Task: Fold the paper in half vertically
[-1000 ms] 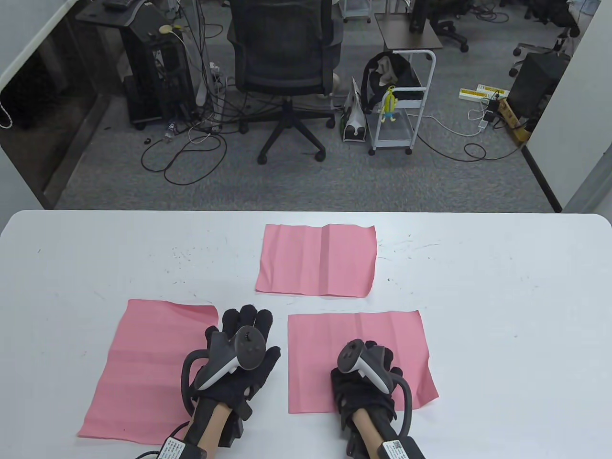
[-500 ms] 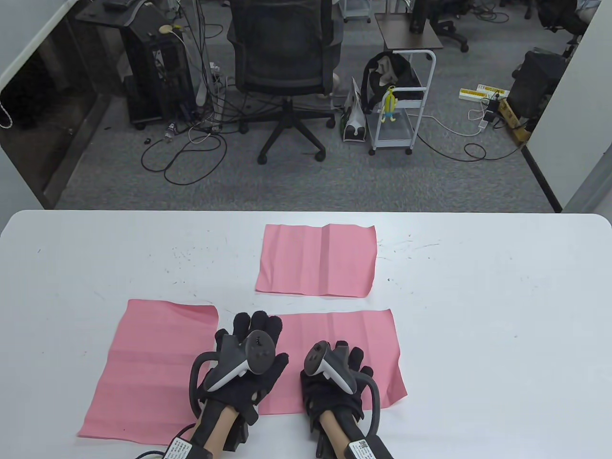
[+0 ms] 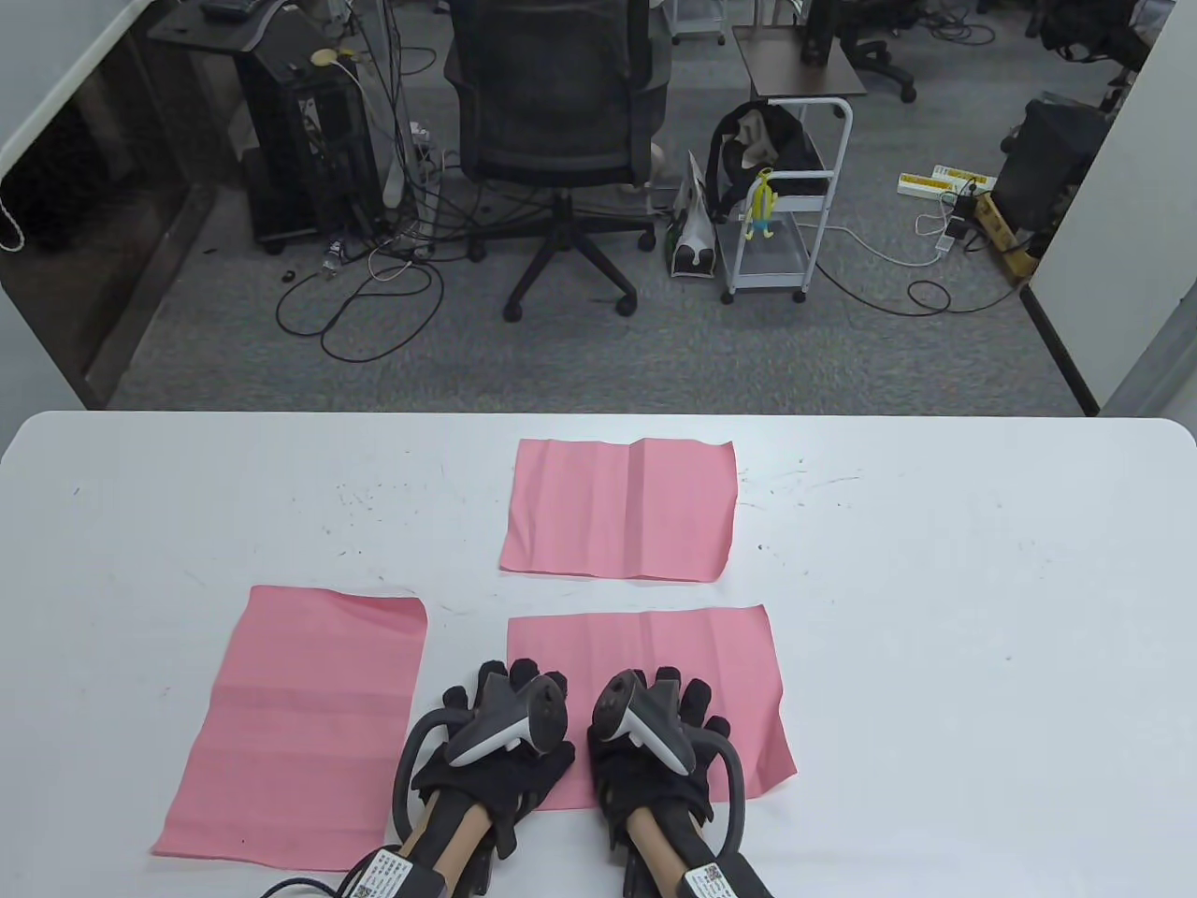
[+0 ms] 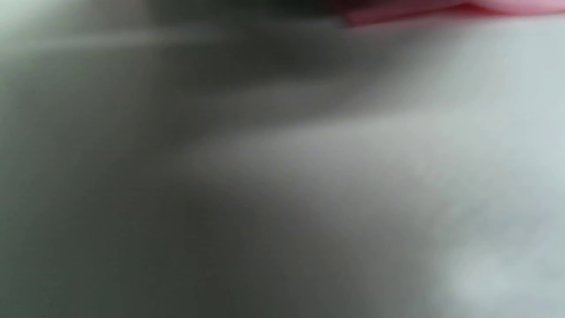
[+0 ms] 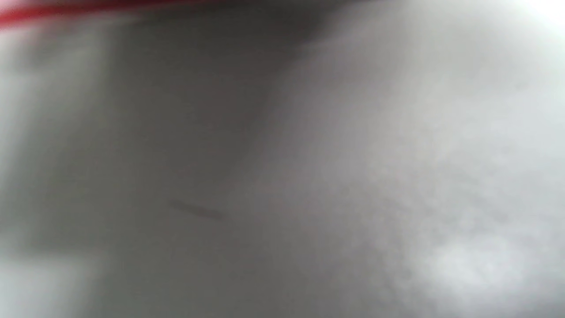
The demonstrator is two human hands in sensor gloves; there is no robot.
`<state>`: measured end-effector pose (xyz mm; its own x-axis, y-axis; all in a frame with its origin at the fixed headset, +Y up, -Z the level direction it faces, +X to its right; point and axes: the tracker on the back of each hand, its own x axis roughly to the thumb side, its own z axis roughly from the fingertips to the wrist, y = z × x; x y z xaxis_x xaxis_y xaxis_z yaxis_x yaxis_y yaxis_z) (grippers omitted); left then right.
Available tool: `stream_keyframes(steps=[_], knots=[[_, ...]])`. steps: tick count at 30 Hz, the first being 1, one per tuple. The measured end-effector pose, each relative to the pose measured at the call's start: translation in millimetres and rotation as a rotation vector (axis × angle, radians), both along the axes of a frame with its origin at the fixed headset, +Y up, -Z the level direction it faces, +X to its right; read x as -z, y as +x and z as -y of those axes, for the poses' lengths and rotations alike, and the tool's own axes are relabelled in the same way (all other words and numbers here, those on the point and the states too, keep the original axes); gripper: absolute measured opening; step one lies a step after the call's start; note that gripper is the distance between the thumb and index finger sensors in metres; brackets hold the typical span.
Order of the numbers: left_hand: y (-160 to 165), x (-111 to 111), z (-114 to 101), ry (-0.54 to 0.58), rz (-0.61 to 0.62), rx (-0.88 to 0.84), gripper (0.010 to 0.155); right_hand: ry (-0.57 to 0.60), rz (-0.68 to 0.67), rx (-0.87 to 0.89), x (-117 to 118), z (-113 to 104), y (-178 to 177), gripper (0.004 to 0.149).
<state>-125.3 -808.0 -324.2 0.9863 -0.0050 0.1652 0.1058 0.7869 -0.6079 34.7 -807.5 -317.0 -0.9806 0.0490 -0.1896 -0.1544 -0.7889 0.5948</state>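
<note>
Three pink paper sheets lie on the white table (image 3: 935, 608). The near-middle sheet (image 3: 655, 641) lies flat in front of me. My left hand (image 3: 512, 683) rests flat on its near left part. My right hand (image 3: 669, 687) rests flat on it right beside the left, fingers stretched forward. Neither hand pinches an edge. Both wrist views are blurred; each shows only grey table and a strip of pink paper along the top edge, in the left wrist view (image 4: 397, 13) and the right wrist view (image 5: 66, 11).
A second pink sheet (image 3: 299, 720) lies to the left, close to my left wrist. A third, creased sheet (image 3: 617, 510) lies farther back in the middle. Beyond the table's far edge stand an office chair (image 3: 561, 122) and a white cart (image 3: 785, 215).
My right hand has slid the near-middle sheet to the left across the table. My left hand has moved right and back, and now lies on that sheet beside the right hand.
</note>
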Motion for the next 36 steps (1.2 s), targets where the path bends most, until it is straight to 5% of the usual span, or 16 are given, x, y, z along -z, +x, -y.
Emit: stream_keyframes(steps=[9, 13, 17, 27, 36], knots=[[-2, -1, 2, -0.005, -0.006, -0.043, 0.078, 0.101, -0.03, -0.054, 4, -24, 8, 0.072], [-2, -2, 2, -0.003, -0.004, -0.048, 0.078, 0.238, 0.021, -0.008, 19, -63, 45, 0.067], [-2, -2, 2, -0.008, -0.005, -0.051, 0.078, 0.225, 0.148, 0.036, 49, -77, 99, 0.069], [-3, -1, 2, -0.015, -0.005, -0.061, 0.078, 0.072, 0.249, 0.118, 87, -23, 156, 0.077], [-3, -1, 2, -0.01, -0.002, -0.06, 0.078, 0.075, 0.257, 0.131, 87, -16, 155, 0.076]])
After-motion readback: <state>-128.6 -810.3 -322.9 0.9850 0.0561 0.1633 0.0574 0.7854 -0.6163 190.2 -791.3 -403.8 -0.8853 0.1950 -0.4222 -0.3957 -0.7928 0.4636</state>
